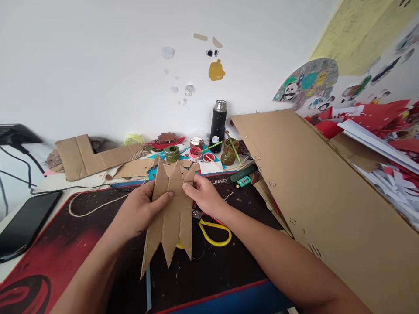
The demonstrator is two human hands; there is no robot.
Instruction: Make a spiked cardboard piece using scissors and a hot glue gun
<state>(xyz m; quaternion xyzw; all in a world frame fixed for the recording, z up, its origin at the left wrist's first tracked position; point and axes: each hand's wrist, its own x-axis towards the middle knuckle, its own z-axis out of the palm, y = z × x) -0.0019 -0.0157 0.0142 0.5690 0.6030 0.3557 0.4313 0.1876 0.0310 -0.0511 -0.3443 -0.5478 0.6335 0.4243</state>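
Note:
Between both hands is a brown cardboard piece (170, 222) with jagged points at its top and bottom edges, held up over the dark desk mat (209, 279). My left hand (144, 207) grips its left side, the thumb lying across the front. At the upper right edge, my right hand (204, 194) pinches the piece with thumb and fingers; the fingertips behind it are hidden. Yellow-handled scissors (216, 242) lie on the mat behind the cardboard, which covers part of them.
Paint jars (172, 154), a black thermos (218, 122) and cardboard scraps (134, 168) line the wall side. A large cardboard sheet (327, 183) leans at right, beside a heap of paper strips (399, 183). A phone (29, 222) lies at left, near a cable and string (94, 212).

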